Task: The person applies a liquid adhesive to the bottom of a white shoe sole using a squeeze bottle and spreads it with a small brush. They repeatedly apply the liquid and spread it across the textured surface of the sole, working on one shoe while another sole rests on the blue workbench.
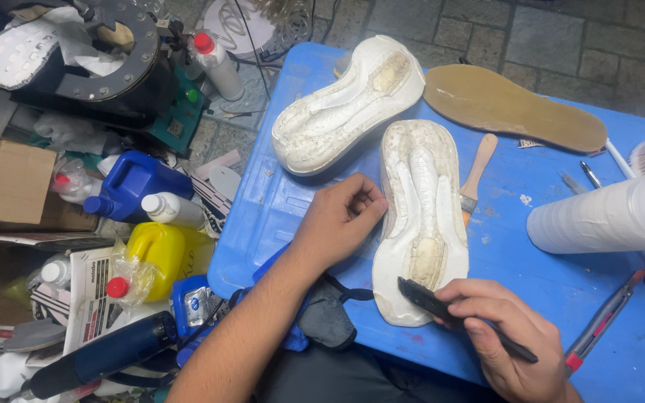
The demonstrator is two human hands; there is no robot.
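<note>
Two white shoe soles lie hollow side up on the blue table [531,276]. The near sole [421,216] is steadied by the left hand [337,220], fingers curled against its left edge, grasping nothing. The right hand [505,332] is closed around a dark flat tool [442,306], whose tip touches the near sole's heel end. The far sole [345,104] lies just beside, and a tan insole [513,108] farther right

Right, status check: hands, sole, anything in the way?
Left hand steadies white sole at its edge. Right hand holds black tool at the heel. Wooden brush lies beside it.
</note>
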